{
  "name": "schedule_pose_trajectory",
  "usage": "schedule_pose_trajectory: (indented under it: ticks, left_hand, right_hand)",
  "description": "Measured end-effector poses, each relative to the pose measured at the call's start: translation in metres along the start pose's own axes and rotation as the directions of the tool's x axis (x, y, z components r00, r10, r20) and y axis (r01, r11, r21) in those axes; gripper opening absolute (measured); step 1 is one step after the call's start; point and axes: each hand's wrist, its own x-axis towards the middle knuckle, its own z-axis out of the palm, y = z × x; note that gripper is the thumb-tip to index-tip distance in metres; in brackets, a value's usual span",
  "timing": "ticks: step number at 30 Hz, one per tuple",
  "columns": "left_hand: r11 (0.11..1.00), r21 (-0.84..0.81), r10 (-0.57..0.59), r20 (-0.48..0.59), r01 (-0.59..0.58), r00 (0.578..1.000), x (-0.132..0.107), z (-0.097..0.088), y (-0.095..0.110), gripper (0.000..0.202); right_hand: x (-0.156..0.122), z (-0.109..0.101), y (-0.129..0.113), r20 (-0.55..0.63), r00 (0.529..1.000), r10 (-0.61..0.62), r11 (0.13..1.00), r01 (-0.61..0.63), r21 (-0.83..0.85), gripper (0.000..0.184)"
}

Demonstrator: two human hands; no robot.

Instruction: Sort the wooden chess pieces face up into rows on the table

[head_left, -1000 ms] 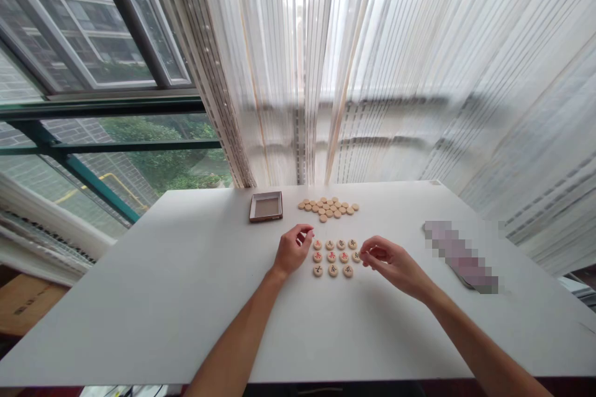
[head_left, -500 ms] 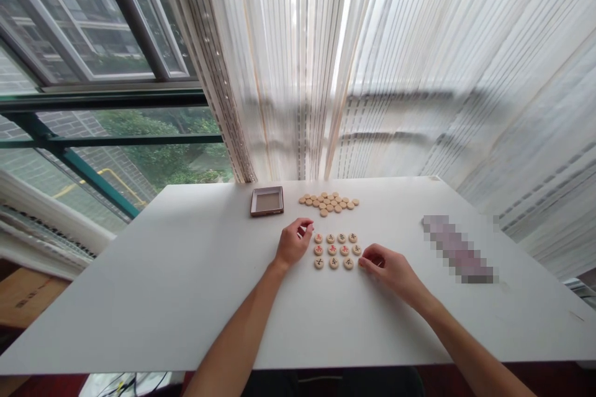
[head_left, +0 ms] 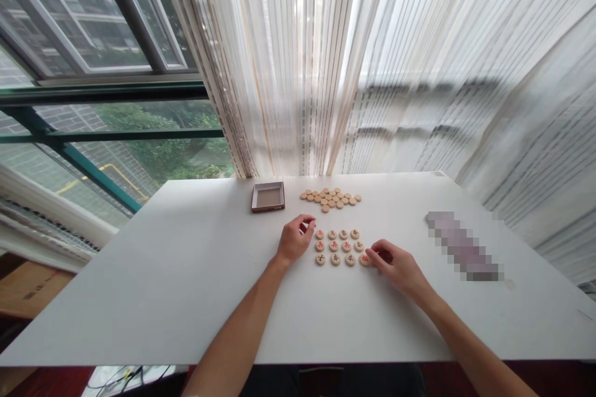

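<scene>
Round wooden game pieces (head_left: 339,246) with red and black characters lie face up in neat rows on the white table (head_left: 186,273). My right hand (head_left: 395,268) rests at the right end of the front row, its fingertips pinched on a red-marked piece (head_left: 364,258) that lies on the table. My left hand (head_left: 294,239) sits just left of the rows, fingers curled in with thumb against fingertips; whether it holds anything is hidden. Farther back lies a loose cluster of blank-sided pieces (head_left: 330,198).
A small brown square box (head_left: 268,196) sits at the back, left of the blank cluster. A blurred-out object (head_left: 463,245) lies on the right side of the table. Sheer curtains (head_left: 372,62) hang behind the table, and a window (head_left: 93,74) is at the left.
My right hand has come down to the table and set a red-marked piece at the right end of the front row. My left hand has stayed put. The camera tilted slightly.
</scene>
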Motion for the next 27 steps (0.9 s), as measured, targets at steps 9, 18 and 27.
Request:
schedule_pose_trajectory:
  ticks: [9,18,27]
  left_hand:
    - [1.0,-0.001,-0.001,0.004,0.001,1.0,-0.001,0.0,0.001,0.018]
    - [1.0,-0.007,-0.001,0.003,0.001,1.0,-0.001,0.0,0.001,0.018]
    - [1.0,-0.002,0.004,0.005,-0.004,1.0,-0.001,-0.002,0.004,0.02]
  right_hand:
    - [-0.001,0.001,0.002,-0.003,0.997,-0.078,0.995,0.077,-0.056,0.029]
    - [0.062,-0.012,0.01,-0.197,0.93,-0.31,0.92,0.241,-0.309,0.026]
    - [0.16,-0.015,0.038,-0.107,0.917,-0.384,0.846,0.304,-0.438,0.044]
